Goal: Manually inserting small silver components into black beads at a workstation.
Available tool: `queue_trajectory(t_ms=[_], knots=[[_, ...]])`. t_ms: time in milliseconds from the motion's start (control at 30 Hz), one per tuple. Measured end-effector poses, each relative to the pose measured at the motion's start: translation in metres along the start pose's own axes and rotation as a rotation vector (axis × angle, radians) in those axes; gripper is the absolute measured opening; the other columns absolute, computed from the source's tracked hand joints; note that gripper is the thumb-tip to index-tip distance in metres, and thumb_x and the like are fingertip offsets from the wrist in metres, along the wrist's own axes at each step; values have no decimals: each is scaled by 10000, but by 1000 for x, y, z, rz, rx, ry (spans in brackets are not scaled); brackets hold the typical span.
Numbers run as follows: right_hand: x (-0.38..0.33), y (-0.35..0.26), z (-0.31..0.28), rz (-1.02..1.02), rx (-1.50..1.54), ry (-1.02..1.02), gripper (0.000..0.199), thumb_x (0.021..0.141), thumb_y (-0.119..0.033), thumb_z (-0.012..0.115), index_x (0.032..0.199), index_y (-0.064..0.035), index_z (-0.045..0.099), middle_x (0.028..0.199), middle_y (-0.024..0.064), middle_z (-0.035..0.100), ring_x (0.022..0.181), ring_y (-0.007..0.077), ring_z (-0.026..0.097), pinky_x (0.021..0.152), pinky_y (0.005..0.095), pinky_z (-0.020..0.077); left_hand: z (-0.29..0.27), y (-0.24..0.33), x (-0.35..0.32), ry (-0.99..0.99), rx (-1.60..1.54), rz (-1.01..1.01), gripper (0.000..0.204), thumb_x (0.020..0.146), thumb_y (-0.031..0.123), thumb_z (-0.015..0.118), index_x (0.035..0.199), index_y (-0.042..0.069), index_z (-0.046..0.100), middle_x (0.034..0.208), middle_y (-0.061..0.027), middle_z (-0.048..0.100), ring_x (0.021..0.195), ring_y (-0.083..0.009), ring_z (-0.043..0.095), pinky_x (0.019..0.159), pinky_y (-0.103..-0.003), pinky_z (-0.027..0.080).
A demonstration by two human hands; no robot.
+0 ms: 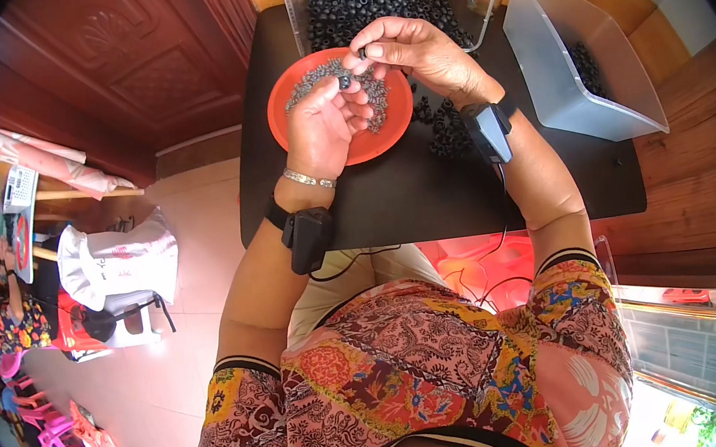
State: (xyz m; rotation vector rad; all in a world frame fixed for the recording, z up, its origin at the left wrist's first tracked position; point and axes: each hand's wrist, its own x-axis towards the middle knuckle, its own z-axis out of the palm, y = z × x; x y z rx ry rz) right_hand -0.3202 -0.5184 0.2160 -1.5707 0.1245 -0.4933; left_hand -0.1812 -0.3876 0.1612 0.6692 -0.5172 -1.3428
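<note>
My left hand [321, 130] is over an orange plate [400, 120], palm up. A small black round part [345, 82] is pinched between its thumb and fingertips. My right hand [422, 56] comes in from the right, with thumb and index finger closed on a small black ring-shaped piece [362, 54]. The two pieces are close together but apart. Many tiny grey pieces [374, 101] lie in the plate under my hands; their exact kind is too small to tell. A dark band with a box sits on each wrist.
A clear bin heaped with black ring-like parts [367, 3] stands at the table's far side. More loose black parts [449, 130] lie on the black table [427, 206]. A translucent bin [555, 83] holds some at right. Another person [8, 320] sits far left.
</note>
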Motion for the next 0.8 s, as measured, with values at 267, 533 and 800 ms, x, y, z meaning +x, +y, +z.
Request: queue_trajectory(t_ms=[267,533,800], knots=[[-1,4,9,-37,-82,32,184,887,-173,615,1015,-47,658,990,25,660,931,102,578,823,253,446,-5,-4,4,-30,-11,-22,223,882,275,511,944,67,560,831,-57,608,707,-195,599,632,-305,455],[2,7,15,-62,-136,35,156,894,-115,603,1017,-31,648,926,7,646,875,88,580,819,245,462,-4,-3,4,-29,-30,-23,224,884,268,515,951,60,563,831,-60,607,706,-199,600,631,-311,459],[4,17,16,-82,-212,31,139,911,-55,562,1021,-18,638,914,10,638,870,82,582,808,233,477,-7,-3,5,-57,-61,-33,240,875,291,531,939,63,570,827,-58,606,723,-198,600,658,-315,462]])
